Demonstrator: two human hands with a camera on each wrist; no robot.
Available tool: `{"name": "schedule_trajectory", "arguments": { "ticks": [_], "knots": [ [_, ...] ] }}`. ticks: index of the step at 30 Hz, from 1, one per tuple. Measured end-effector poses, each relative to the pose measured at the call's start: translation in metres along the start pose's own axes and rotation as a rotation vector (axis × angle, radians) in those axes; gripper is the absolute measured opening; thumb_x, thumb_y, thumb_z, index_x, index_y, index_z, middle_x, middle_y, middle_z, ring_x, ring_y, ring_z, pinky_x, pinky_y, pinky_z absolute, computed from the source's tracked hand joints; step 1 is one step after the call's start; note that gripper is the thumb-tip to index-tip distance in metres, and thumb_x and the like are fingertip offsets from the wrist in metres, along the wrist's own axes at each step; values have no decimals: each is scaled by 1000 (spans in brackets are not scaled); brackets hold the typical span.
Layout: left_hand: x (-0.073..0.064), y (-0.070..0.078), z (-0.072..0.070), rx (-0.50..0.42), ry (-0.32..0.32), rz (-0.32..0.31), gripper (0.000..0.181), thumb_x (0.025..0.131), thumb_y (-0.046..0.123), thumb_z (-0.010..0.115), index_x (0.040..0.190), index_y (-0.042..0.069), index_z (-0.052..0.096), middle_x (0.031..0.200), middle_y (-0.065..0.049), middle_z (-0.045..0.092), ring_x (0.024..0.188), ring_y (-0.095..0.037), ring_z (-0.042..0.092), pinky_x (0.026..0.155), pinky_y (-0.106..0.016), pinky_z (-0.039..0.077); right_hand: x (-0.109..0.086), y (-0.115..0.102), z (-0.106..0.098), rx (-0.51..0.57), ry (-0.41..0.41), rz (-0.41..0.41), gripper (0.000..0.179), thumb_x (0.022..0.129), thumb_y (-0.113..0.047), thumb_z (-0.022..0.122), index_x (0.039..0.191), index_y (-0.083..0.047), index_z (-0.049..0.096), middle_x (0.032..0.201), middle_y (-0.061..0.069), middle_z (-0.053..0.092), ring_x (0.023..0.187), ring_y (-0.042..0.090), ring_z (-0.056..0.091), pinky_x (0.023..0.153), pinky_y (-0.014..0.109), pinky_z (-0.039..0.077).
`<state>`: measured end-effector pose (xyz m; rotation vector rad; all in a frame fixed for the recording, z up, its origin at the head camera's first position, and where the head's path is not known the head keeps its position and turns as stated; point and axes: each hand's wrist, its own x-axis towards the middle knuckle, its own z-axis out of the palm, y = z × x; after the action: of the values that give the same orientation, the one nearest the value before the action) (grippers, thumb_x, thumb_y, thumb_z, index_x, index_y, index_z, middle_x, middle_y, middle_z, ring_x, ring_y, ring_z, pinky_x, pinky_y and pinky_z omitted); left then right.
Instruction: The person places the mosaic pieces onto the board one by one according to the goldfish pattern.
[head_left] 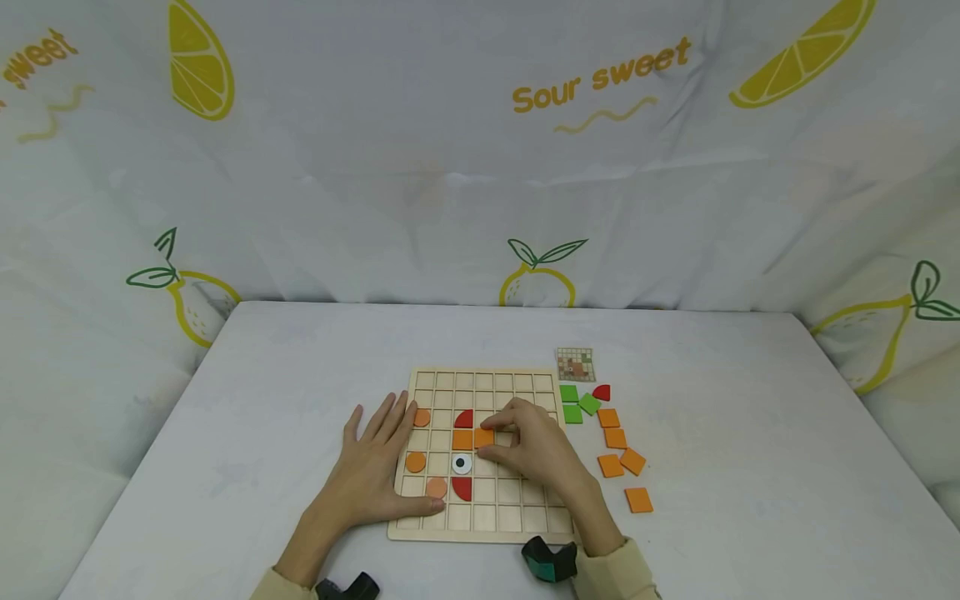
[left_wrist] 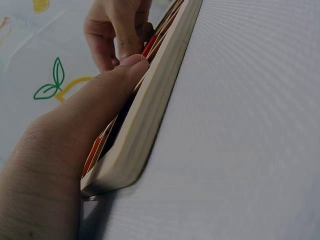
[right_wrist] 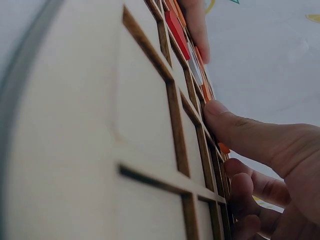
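A wooden grid board (head_left: 510, 535) lies on the white table. My left hand (head_left: 371, 475) rests spread along its left side, fingers straight, the thumb over the lower left cells. With thumb and forefinger, my right hand (head_left: 536, 446) pinches an orange square tile (head_left: 484, 437) at a cell near the middle. Just left of it sits another orange square tile (head_left: 462, 439), with a red quarter-round tile (head_left: 464, 418) above and a white eye tile (head_left: 461, 463) below. Another red quarter-round tile (head_left: 462, 489) lies under the eye. Orange round tiles (head_left: 416, 462) occupy cells near my left hand.
Right of the board lie several loose orange square tiles (head_left: 615, 438), green square tiles (head_left: 573, 414) and one red quarter-round tile (head_left: 602, 392). A small pattern card (head_left: 575, 365) lies behind them. A lemon-print curtain (head_left: 450, 208) hangs at the table's back edge.
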<state>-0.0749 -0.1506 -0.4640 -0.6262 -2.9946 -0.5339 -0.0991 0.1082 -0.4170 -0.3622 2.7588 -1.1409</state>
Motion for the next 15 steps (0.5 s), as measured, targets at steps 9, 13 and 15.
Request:
{"name": "schedule_trajectory", "arguments": {
  "ticks": [9, 13, 15],
  "knots": [
    [1, 0, 0, 2, 3, 3, 134, 63, 89, 66, 162, 7, 28, 170, -11, 24, 160, -32, 20, 124, -68, 4, 1, 1, -2, 16, -28, 0, 25, 77, -16, 89, 101, -13, 82, 98, -1, 68, 83, 12, 51, 68, 23, 43],
    [0, 0, 0, 1, 3, 3, 134, 63, 89, 66, 162, 7, 29, 170, -11, 25, 160, -32, 20, 124, -68, 5, 0, 2, -2, 37, -53, -5, 23, 79, -14, 87, 101, -13, 81, 99, 1, 67, 80, 13, 51, 66, 22, 44],
    [0, 0, 0, 1, 1, 1, 133, 63, 89, 66, 162, 7, 28, 170, -11, 25, 160, -32, 20, 124, -68, 5, 0, 2, -2, 40, -63, -6, 22, 80, -13, 87, 101, -13, 80, 100, 1, 66, 78, 13, 50, 64, 22, 44]
  ]
}}
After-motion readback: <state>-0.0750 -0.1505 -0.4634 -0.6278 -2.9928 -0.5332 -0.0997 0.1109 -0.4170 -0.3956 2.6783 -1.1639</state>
